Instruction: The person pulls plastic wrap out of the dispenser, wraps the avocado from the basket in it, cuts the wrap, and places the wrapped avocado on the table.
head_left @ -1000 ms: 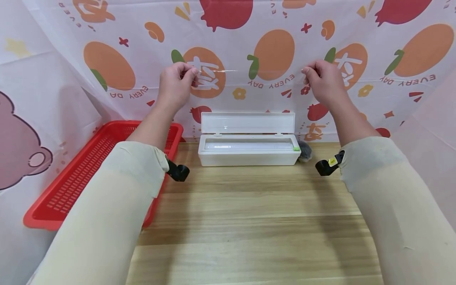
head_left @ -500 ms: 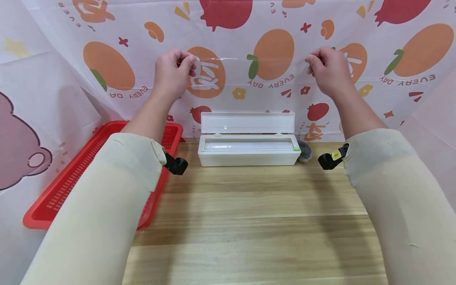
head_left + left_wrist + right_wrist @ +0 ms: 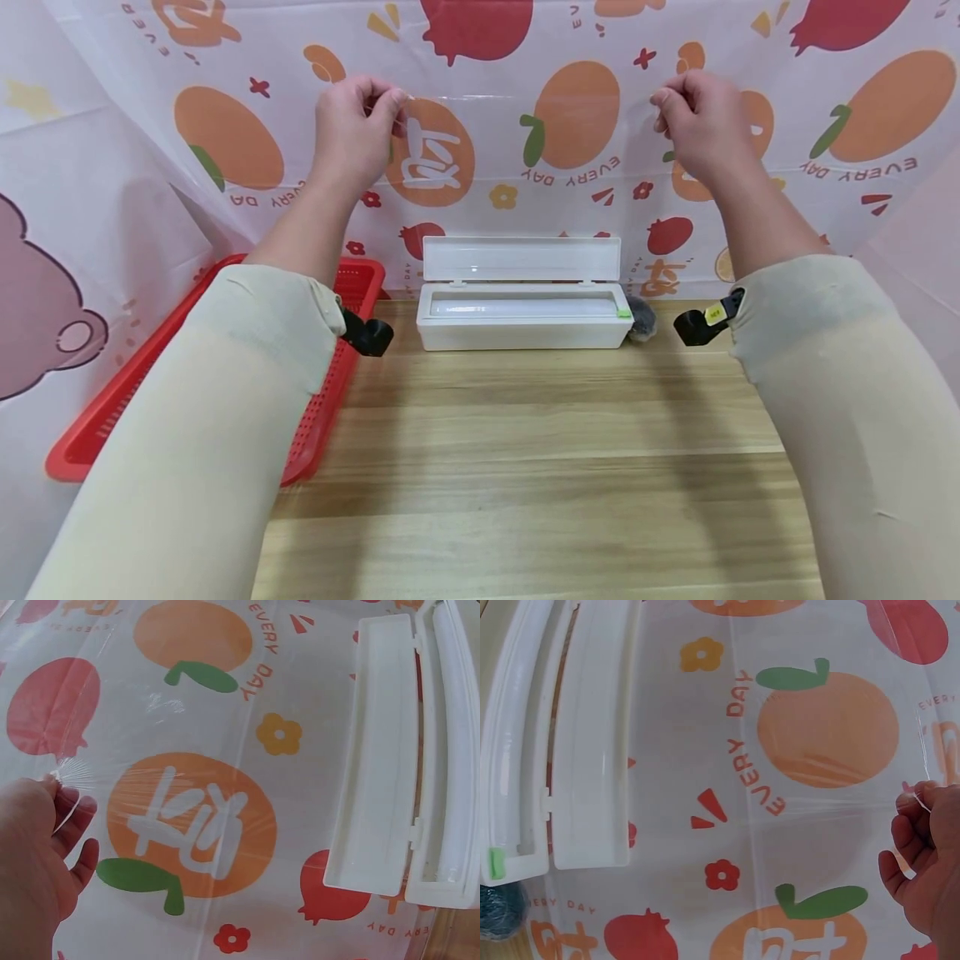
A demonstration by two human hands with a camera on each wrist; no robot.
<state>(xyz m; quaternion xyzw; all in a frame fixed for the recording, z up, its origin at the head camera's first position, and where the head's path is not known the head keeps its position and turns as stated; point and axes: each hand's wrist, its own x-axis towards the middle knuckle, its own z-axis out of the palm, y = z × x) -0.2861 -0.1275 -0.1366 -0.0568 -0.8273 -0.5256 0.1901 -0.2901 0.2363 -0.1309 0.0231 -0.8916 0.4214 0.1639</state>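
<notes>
In the head view a sheet of clear cling film [image 3: 480,97] stretches between my two raised hands, its upper edge showing as a faint shiny line. My left hand [image 3: 351,133] pinches one corner between thumb and fingers; fine creases in the film [image 3: 79,774] fan out from that grip in the left wrist view. Opposite it, my right hand [image 3: 703,125] pinches the other corner, with film creases [image 3: 840,806] running toward the fingertips. Below stands a white cling film dispenser [image 3: 525,336], its lid [image 3: 521,260] raised and the film roll [image 3: 517,308] visible inside.
A red perforated basket [image 3: 318,421] stands at the left, partly behind my left sleeve. A small grey, round thing [image 3: 642,320] touches the dispenser's right end, near a green piece [image 3: 624,314]. Behind hangs a fruit-printed sheet [image 3: 502,171]; the wooden table [image 3: 525,467] lies in front.
Both hands have risen up the view and drifted slightly apart, drawing the film's upper edge higher. The dispenser and basket have stayed in place.
</notes>
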